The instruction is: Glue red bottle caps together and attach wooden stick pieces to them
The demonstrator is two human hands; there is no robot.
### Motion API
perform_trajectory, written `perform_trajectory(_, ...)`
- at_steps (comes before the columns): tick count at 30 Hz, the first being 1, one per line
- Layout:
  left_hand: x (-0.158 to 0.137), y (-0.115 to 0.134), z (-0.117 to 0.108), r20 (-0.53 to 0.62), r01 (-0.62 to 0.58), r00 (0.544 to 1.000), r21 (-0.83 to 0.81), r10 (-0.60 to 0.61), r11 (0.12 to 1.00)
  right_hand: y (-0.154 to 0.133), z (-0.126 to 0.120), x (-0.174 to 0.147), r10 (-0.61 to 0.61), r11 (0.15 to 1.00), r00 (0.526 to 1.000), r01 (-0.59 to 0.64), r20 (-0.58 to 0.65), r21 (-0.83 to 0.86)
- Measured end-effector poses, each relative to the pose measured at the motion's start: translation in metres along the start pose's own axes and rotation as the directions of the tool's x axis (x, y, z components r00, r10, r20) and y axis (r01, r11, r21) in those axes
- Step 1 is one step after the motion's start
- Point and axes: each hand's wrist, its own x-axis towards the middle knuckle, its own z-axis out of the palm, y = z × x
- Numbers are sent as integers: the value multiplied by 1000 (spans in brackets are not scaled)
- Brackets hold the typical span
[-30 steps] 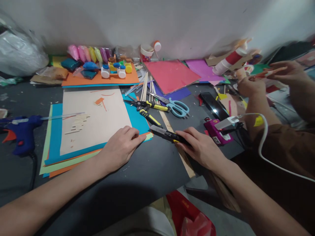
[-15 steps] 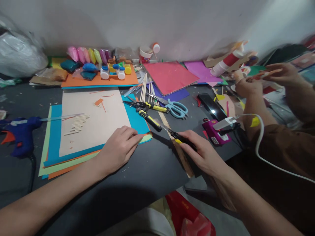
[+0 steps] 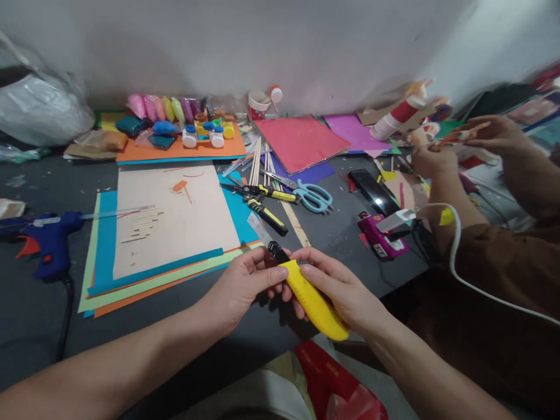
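Observation:
Both my hands hold a yellow utility knife (image 3: 312, 297) over the front edge of the table. Its blade (image 3: 259, 228) is out and points away to the upper left. My left hand (image 3: 245, 283) pinches the knife's front end near the black blade holder. My right hand (image 3: 339, 286) is wrapped round the handle from the right side. Just beyond the blade lie black-and-yellow pliers (image 3: 262, 195) and blue-handled scissors (image 3: 312, 195). A flat wooden strip (image 3: 295, 221) lies behind my hands, partly hidden by them.
Stacked coloured paper (image 3: 175, 227) with short cut sticks (image 3: 145, 223) lies left, beside a blue glue gun (image 3: 55, 239). At right are a phone (image 3: 374, 189), a purple device with a white cable (image 3: 382, 233) and another person's hands (image 3: 437, 160). Clay packets (image 3: 164, 111) stand behind.
My left hand has left the paper and moved right to the knife. My right hand has drawn the knife nearer and left, turning its yellow side up.

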Motion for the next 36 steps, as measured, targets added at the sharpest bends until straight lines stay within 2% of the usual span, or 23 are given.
perform_trajectory(2, 2, -4, 0, -46, 16, 999, -73, -19, 997, 3, 0, -4, -82, 958, 994, 60, -68, -279)
perform_trajectory(3, 3, -5, 0, -60, 14, 998, -90, -20, 996, 5, 0, -6, -159, 883, 983, 101, -91, -458)
perform_trajectory(5, 3, -5, 1, -73, 11, 997, -87, -17, 996, 8, -1, -10, -339, 624, 938, 168, -70, -763)
perform_trajectory(7, 3, -4, 3, -67, 18, 997, -54, -22, 998, 11, -2, -13, -465, 381, 885, 209, 9, -901)
perform_trajectory(8, 2, -4, 4, -60, 25, 998, -39, -28, 999, 11, -3, -13, -510, 309, 859, 230, 43, -923)
perform_trajectory(9, 2, -4, 4, -57, 30, 998, -31, -31, 999, 11, -3, -14, -543, 276, 837, 252, 66, -927)
perform_trajectory(10, 2, -4, 4, -60, 30, 998, -27, -31, 999, 10, -3, -15, -554, 290, 830, 266, 66, -919)
perform_trajectory(11, 1, -4, 4, -64, 27, 998, -26, -28, 999, 9, -2, -15, -538, 356, 842, 269, 39, -895)
perform_trajectory(13, 0, -4, 2, -68, 20, 997, -5, -20, 1000, 6, 1, -17, -409, 613, 911, 228, -57, -757)
perform_trajectory(15, 0, -3, 1, -68, 7, 998, 40, -5, 999, 5, 4, -17, -221, 859, 971, 146, -97, -491)
perform_trajectory(17, -1, -3, -1, -66, 5, 998, 81, 0, 997, 4, 6, -15, -125, 967, 990, 106, -70, -231)
perform_trajectory(20, -3, -2, -2, -76, 26, 997, 106, -18, 994, 6, 6, -11, -94, 995, 994, 93, -55, -22)
perform_trajectory(22, -4, -3, -2, -87, 40, 996, 131, -29, 991, 7, 6, -8, -84, 996, 995, 85, -62, 4)
perform_trajectory(29, -8, -6, -8, -83, 70, 995, 173, -57, 982, 4, 1, -5, -59, 980, 998, 57, -5, -192)
perform_trajectory(36, -12, -7, -10, -123, 101, 989, 191, -78, 976, 8, 0, -5, -109, 963, 988, 77, -112, -257)
